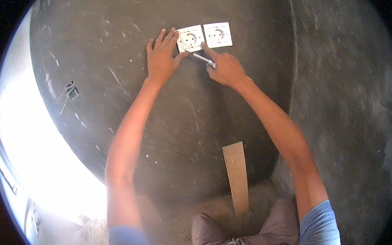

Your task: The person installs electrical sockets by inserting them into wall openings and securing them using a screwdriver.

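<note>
Two white square sockets [217, 34] sit side by side on a dark grey plastered wall. My left hand [161, 60] rests with spread fingers at the left edge of the left socket [190, 36], its thumb near the lower left corner. My right hand [226, 67] grips a silver screwdriver [201, 58] whose tip points at that socket's lower left part, near my left thumb. My right index finger reaches up to the left socket's lower right corner.
An open wall box [72, 90] with loose wires is to the left. A wooden board [235, 178] stands upright below the sockets near my knees. A bright opening [52, 165] lies at the far left, and another grey wall [346, 114] meets this one at the right.
</note>
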Available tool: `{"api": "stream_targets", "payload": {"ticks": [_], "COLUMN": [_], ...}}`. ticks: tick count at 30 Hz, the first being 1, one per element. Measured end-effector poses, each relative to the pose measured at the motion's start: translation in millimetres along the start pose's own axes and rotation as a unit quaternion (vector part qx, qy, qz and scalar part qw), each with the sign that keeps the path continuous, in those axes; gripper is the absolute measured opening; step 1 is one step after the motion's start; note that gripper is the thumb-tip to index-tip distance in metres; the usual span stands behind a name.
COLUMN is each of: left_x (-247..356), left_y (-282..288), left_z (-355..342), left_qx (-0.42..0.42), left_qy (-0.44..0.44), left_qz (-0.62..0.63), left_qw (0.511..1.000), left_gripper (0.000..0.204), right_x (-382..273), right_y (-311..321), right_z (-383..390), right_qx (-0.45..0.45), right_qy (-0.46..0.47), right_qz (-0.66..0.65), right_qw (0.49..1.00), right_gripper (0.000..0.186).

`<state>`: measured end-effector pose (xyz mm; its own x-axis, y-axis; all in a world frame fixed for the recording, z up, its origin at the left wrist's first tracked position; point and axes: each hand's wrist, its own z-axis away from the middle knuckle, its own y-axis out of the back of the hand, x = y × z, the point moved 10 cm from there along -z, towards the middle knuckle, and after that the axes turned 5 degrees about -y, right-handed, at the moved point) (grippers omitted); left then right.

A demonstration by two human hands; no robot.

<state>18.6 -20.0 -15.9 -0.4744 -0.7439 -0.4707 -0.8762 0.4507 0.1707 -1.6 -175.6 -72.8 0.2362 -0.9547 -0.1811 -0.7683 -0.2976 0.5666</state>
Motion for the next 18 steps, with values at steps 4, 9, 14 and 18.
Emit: {"api": "stream_targets", "payload": {"ticks": [4, 9, 14, 18], "left_x": [-4, -6, -3, 1], "left_y": [1, 2, 4, 9], "left_z": [1, 4, 0, -5], "left_qx": [0.001, -0.003, 0.002, 0.006], "left_qy": [0.010, 0.027, 0.024, 0.006], "left_qz": [-0.007, -0.038, -0.035, -0.054], "left_qw": [1.000, 0.999, 0.999, 0.998], "left_gripper": [0.072, 0.072, 0.071, 0.071], "right_x": [-2, -10, -18, -17], "right_y": [-5, 2, -2, -4], "right_z": [-1, 0, -8, -7], "right_qx": [-0.020, -0.015, -0.007, -0.038], "right_qy": [0.011, 0.030, 0.050, 0.039], "right_qz": [0.022, 0.028, 0.049, 0.041], "right_qw": [1.000, 0.999, 0.997, 0.998], "right_gripper": [0.075, 0.076, 0.079, 0.079]}}
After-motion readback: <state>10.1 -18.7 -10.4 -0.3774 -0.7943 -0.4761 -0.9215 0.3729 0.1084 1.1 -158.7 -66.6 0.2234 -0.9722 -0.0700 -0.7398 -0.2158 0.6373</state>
